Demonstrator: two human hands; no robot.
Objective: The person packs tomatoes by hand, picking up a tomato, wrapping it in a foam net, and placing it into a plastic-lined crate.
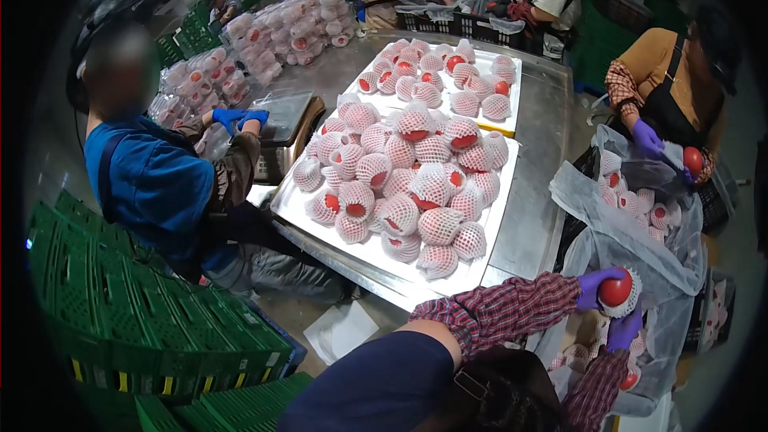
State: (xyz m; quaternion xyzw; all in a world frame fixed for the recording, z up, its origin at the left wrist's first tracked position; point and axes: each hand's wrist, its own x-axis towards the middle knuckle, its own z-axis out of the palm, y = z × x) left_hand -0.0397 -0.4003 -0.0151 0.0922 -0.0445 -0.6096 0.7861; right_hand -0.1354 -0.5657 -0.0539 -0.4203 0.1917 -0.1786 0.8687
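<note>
My left hand [595, 289], in a purple glove, is closed on the side of a round red fruit [615, 288]. A white foam net [634, 294] surrounds part of this fruit and leaves its red face bare. Just below, my right hand [625, 330], also in a purple glove, is against the lower edge of the net, fingers closed on it. Both hands are over a crate lined with translucent plastic [672, 332], where more netted fruits [578, 356] lie.
Netted fruits [416, 184] are heaped on a white tray [500, 216] on a metal table [532, 184]. Behind it stands another filled tray [510, 116]. A person in blue [152, 184] is at left, another at right [668, 80]. Green crates [152, 328] stand lower left.
</note>
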